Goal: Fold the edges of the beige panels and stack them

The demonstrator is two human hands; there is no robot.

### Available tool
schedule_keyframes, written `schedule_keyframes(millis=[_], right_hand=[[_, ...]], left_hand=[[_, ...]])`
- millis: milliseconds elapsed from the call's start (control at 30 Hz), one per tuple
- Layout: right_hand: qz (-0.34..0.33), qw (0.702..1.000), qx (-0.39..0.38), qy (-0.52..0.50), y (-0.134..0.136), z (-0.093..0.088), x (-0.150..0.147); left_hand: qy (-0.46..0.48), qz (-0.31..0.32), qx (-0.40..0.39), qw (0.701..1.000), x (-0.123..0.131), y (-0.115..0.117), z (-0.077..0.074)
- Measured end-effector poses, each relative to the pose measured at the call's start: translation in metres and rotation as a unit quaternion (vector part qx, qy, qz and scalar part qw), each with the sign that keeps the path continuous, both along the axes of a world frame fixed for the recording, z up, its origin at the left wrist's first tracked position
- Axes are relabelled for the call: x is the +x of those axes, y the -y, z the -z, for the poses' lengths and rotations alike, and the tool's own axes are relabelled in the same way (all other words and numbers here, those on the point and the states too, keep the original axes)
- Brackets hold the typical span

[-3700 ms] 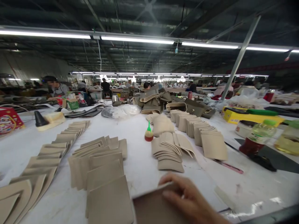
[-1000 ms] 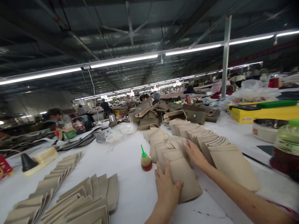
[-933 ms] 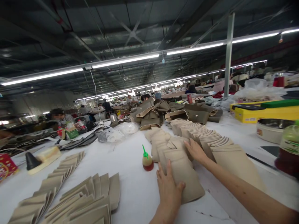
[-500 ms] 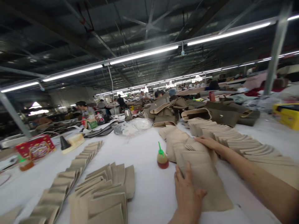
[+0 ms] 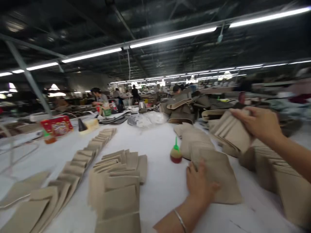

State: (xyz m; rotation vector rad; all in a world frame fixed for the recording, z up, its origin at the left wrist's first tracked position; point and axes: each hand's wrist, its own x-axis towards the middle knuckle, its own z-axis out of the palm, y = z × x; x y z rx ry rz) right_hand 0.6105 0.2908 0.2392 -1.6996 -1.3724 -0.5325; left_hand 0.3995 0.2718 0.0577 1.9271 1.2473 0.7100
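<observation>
My left hand [image 5: 200,184] lies on the near left edge of a pile of flat taupe panels [image 5: 224,179], fingers spread, a bangle at the wrist. The panels look like leather or a similar sheet; I cannot tell which. Farther right, my right hand [image 5: 263,124] is closed on a fanned bunch of smaller taupe pieces [image 5: 232,129], tilted above the table. Its thumb side shows, while some fingertips are hidden behind the pieces. Left of the panel pile stands a small squeeze bottle [image 5: 176,156] with a green nozzle and amber-brown liquid inside.
Overlapping taupe pieces lie in rows at left [image 5: 75,168], centre left [image 5: 121,191] and right [image 5: 289,181]. Clear plastic bags [image 5: 148,119] and a heap of dark bag-like parts [image 5: 182,111] are at the back. A red box [image 5: 58,125] sits far left. People work beyond.
My right hand has risen off the panel pile and moved right, now with a bunch of taupe pieces in it. The left hand remains on the pile. The view has shifted.
</observation>
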Motion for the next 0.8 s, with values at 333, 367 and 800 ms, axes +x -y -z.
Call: schedule_keyframes(millis=[333, 367, 800], right_hand=[[-0.037, 0.983, -0.148, 0.102, 0.049, 0.128, -0.081], [-0.035, 0.982, -0.155, 0.099, 0.048, 0.136, -0.079], [-0.116, 0.971, -0.161, 0.136, 0.043, 0.155, -0.096]], left_hand=[[0.069, 0.052, 0.017, 0.996, -0.035, -0.03, 0.019], [0.072, 0.044, 0.018, 0.996, -0.04, -0.031, 0.016], [-0.179, 0.118, 0.119, 0.97, -0.042, 0.073, -0.005]])
